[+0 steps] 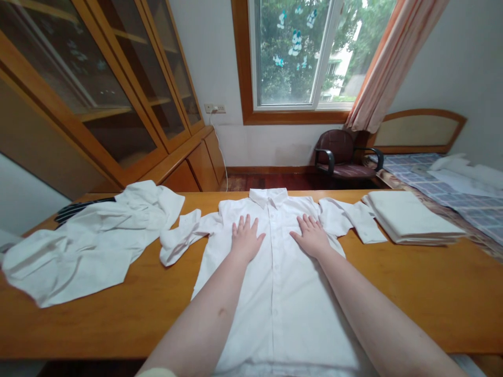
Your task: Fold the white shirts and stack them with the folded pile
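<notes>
A white button-up shirt [271, 272] lies front side up on the wooden table, its collar at the far edge and its buttons done up along the middle. Both sleeves spread out sideways, bent and creased. My left hand [246, 240] rests flat on the left chest of the shirt, fingers spread. On the other side of the button strip, my right hand [311, 235] is also pressed flat with its fingers apart. The shirt's lower hem reaches the near edge of the view.
Crumpled white garments [94, 241] lie on the table's left, with a dark striped cloth [80, 209] behind. A folded white stack [412, 217] sits at the right by the cuff. Beyond the table [424, 293] stand a chair [341, 154], a bed and a glass-door cabinet [113, 89].
</notes>
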`<control>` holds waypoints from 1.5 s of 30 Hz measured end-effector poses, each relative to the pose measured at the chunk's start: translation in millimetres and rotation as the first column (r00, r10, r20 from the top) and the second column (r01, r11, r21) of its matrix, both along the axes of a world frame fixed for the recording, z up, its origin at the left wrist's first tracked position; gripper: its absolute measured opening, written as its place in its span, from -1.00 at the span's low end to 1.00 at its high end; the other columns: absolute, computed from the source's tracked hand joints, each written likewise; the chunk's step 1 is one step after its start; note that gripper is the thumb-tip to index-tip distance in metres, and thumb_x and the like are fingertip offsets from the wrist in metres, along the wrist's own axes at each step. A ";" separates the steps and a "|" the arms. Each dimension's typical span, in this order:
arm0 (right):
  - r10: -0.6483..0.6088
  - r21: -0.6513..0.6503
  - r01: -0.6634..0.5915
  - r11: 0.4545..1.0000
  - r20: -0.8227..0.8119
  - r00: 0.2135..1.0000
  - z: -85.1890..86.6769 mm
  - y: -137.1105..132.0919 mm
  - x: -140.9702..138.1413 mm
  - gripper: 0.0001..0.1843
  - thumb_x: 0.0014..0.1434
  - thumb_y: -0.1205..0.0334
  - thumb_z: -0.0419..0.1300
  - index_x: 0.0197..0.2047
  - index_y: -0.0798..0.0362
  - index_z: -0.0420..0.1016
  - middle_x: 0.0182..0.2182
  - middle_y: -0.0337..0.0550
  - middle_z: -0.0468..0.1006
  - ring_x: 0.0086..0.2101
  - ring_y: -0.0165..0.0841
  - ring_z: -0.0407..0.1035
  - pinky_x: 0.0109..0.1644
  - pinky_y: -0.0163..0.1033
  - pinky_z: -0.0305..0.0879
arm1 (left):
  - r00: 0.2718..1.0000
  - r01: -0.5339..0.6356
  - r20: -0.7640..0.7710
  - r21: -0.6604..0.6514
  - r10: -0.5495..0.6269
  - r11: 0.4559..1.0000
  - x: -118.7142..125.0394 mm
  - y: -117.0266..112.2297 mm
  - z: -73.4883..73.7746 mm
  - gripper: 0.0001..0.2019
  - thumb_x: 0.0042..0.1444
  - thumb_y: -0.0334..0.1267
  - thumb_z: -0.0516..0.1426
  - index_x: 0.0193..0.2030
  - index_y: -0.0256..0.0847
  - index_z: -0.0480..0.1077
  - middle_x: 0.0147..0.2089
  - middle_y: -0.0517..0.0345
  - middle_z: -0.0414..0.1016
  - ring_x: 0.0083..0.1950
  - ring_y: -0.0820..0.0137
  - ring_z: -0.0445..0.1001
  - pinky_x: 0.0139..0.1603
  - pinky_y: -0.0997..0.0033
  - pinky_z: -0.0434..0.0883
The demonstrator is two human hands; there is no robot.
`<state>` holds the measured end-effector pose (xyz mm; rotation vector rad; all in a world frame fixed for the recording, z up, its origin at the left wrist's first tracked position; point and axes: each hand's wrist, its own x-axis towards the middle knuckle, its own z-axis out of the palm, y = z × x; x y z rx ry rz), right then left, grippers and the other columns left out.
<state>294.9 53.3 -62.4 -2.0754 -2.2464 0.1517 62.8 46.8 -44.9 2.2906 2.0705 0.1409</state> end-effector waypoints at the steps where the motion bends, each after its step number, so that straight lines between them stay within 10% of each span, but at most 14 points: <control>1: 0.000 -0.001 0.000 1.000 -0.009 1.000 0.4 0.7 0.3 -0.20 0.19 -0.22 -0.14 0.35 0.10 -0.04 0.33 0.02 -0.07 0.28 -0.12 -0.21 0.29 -0.04 -0.33 | 1.000 0.001 0.002 -0.009 -0.001 1.000 -1.3 2.7 -7.2 -0.36 0.17 0.10 -0.14 0.34 -0.11 -0.01 0.41 -0.07 -0.13 0.40 0.05 -0.21 0.29 -0.12 -0.20; 8: -0.024 -0.124 0.010 0.992 -0.119 0.993 16.2 18.3 2.0 -0.20 0.14 -0.16 0.02 0.30 0.17 0.06 0.31 0.08 -0.04 0.27 -0.07 -0.17 0.28 0.02 -0.25 | 1.000 0.004 0.020 -0.026 -0.003 1.000 -8.6 11.0 -21.6 -0.34 0.16 0.14 -0.18 0.36 -0.05 -0.07 0.42 -0.01 -0.16 0.40 0.07 -0.22 0.28 -0.16 -0.21; 13: 0.062 0.045 -0.055 0.997 -0.172 0.983 15.2 9.9 -15.6 -0.28 0.21 -0.08 -0.04 0.32 0.14 0.00 0.31 0.09 -0.03 0.29 -0.10 -0.22 0.28 0.06 -0.31 | 0.999 0.011 0.051 -0.043 -0.009 0.999 -6.8 10.4 -19.1 -0.34 0.16 0.14 -0.15 0.36 -0.06 -0.05 0.41 -0.01 -0.16 0.40 0.07 -0.22 0.28 -0.16 -0.21; 21: 0.205 -0.052 -0.218 0.975 -0.189 0.960 10.4 9.1 -15.0 -0.34 0.21 -0.07 -0.01 0.30 0.05 0.10 0.32 -0.02 -0.02 0.29 -0.15 -0.19 0.29 0.00 -0.29 | 0.941 0.119 0.309 0.081 -0.138 0.990 -52.6 12.5 19.9 -0.58 0.18 -0.12 -0.05 0.12 -0.17 0.34 0.24 0.04 0.26 0.24 0.28 0.22 0.24 0.32 0.13; 27: 0.196 -0.040 -0.209 0.977 -0.216 0.956 12.3 9.8 -13.6 -0.34 0.19 -0.05 0.02 0.29 0.04 0.11 0.32 -0.02 -0.03 0.28 -0.17 -0.18 0.29 -0.01 -0.29 | 0.873 -0.487 0.163 0.228 0.460 0.843 -109.6 10.4 50.0 -0.52 0.09 -0.13 0.04 0.12 -0.33 0.28 0.18 -0.27 0.26 0.19 -0.04 0.22 0.14 -0.03 0.19; 34: 0.187 -0.055 -0.206 0.977 -0.243 0.952 12.6 9.5 -12.2 -0.36 0.20 -0.06 0.00 0.28 0.05 0.13 0.31 -0.02 -0.01 0.29 -0.19 -0.18 0.29 -0.02 -0.30 | 0.728 -0.671 0.129 -0.070 0.673 0.738 -133.6 15.8 39.1 -0.65 0.01 -0.37 0.05 -0.03 -0.41 0.34 0.01 -0.42 0.36 0.03 -0.16 0.36 -0.15 -0.04 0.34; 37: 0.186 -0.047 -0.203 0.978 -0.251 0.950 12.7 9.7 -12.1 -0.37 0.20 -0.06 0.00 0.28 0.04 0.14 0.31 -0.02 -0.01 0.28 -0.21 -0.17 0.30 -0.04 -0.31 | 0.741 -0.647 0.153 -0.102 0.654 0.756 -138.1 16.6 43.0 -0.72 -0.03 -0.39 0.07 -0.14 -0.36 0.41 -0.09 -0.37 0.45 -0.05 -0.13 0.42 -0.19 0.00 0.36; 40: 0.183 -0.040 -0.199 0.979 -0.253 0.950 13.1 9.4 -12.9 -0.37 0.20 -0.05 0.01 0.27 0.04 0.16 0.31 -0.02 0.01 0.28 -0.21 -0.16 0.29 -0.03 -0.30 | 0.788 -0.605 0.257 0.157 0.559 0.781 -129.3 9.7 54.0 -0.68 0.07 -0.37 -0.04 -0.07 -0.30 0.39 -0.08 -0.27 0.46 -0.03 -0.07 0.42 -0.14 -0.02 0.34; 45: 0.178 -0.044 -0.195 0.980 -0.257 0.950 13.5 9.5 -14.0 -0.38 0.20 -0.05 0.01 0.26 0.03 0.17 0.31 -0.03 0.01 0.28 -0.21 -0.15 0.29 -0.03 -0.29 | 0.905 -0.351 0.389 0.458 0.171 0.817 -90.8 -3.3 65.6 -0.65 0.14 -0.37 -0.11 0.02 -0.27 0.33 0.02 -0.11 0.40 0.12 0.10 0.29 0.15 0.08 0.20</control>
